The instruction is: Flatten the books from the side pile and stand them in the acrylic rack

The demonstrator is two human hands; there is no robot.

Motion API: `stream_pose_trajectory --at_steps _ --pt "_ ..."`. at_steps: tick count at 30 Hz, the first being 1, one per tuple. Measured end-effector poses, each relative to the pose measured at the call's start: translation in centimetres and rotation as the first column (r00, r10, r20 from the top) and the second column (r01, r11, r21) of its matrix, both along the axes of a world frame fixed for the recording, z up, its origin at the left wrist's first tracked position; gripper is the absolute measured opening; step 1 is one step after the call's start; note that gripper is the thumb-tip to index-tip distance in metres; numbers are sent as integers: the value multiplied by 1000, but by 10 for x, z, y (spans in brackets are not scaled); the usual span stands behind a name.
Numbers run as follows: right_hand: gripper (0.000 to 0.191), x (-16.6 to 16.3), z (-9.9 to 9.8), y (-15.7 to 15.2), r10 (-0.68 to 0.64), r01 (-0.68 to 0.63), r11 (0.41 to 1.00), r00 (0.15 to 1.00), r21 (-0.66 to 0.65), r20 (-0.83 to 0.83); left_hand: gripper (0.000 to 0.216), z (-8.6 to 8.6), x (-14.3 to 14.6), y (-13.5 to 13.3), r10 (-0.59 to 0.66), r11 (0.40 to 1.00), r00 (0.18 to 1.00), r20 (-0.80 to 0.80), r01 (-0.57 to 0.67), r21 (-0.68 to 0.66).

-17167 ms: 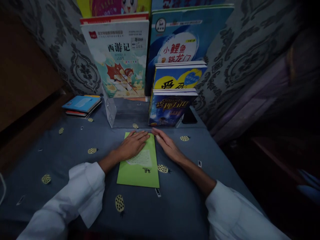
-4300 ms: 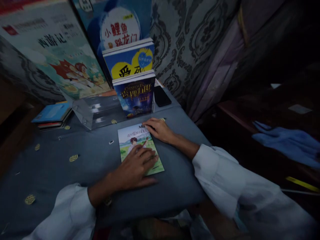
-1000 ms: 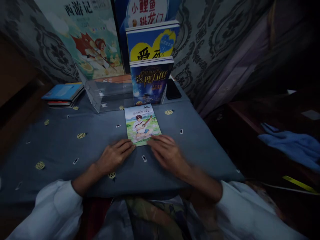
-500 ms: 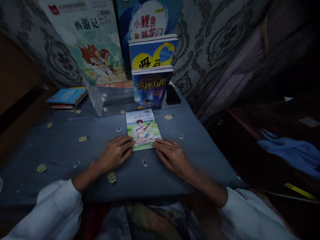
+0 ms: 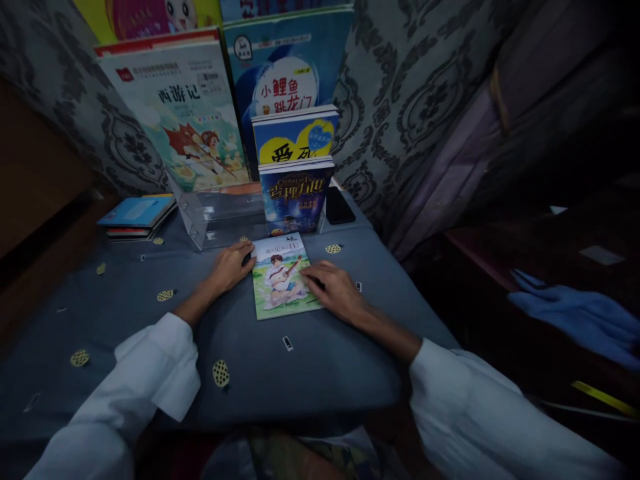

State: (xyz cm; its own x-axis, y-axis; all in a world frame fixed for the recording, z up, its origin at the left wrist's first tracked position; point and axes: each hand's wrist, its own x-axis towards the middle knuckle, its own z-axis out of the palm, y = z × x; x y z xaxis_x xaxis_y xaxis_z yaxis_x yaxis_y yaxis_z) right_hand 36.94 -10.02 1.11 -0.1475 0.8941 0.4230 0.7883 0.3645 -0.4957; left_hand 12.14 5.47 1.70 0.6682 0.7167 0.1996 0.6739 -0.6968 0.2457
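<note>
Illustrated book [image 5: 280, 277] lies flat, cover up, on the table [image 5: 125, 313], just in front of the clear plastic rack [image 5: 213, 217]. The cover shows a cartoon figure with a guitar on grass.

Left hand [image 5: 231, 265]: open and gripping nothing, fingers loosely curled against the book's top-left corner, palm on the cloth beside it. Right hand [image 5: 334, 291]: open and gripping nothing, flat on the book's right edge, fingers pointing left across the lower cover. White sleeves on both arms.

The rack is tiered and sits at the back of the table against the wall.
- Front tier, right side: dark blue book [image 5: 296, 197], upright, leaning back, gold title.
- Tier behind it: yellow-and-blue book [image 5: 295, 137], upright, lower half hidden by the dark blue one.
- Back, left: large white book [image 5: 183, 113] with a red-caped cartoon figure.
- Back, right: large blue book [image 5: 285, 63], white circle with red characters.
- More covers, yellow and pink, stick out above these at the top edge; cannot tell how they stand.
- Left part of the front tiers: only bare clear plastic shows.

Small stack of flat books [image 5: 137, 215], light blue one on top, lies on the table left of the rack. Black phone [image 5: 339, 207] lies flat just right of the rack. Blue cloth [image 5: 575, 310] is off the table, far right, in the dark.
</note>
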Motion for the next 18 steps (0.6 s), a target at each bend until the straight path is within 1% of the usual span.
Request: stream_pose_trajectory --at_steps 4,8,12,14,16,18 --pt "27 6 -5 28 -7 7 1000 1000 9 27 38 -7 2 3 23 1000 1000 16 -23 21" --pt "24 4 -6 35 -63 62 998 997 26 43 38 -12 0 4 15 999 999 46 -16 39" --pt "22 -8 -3 20 -77 75 997 995 32 65 40 -13 -2 7 -41 998 997 71 38 45" --pt "22 -20 -1 8 -54 51 998 994 30 97 39 -13 -1 10 -69 997 995 77 66 45" --pt "21 -34 -1 -5 14 -21 998 991 55 131 40 -12 0 12 -93 995 993 77 90 44" --pt "20 -47 -2 -13 123 -139 986 979 89 163 40 -10 3 12 -118 993 990 72 115 40"
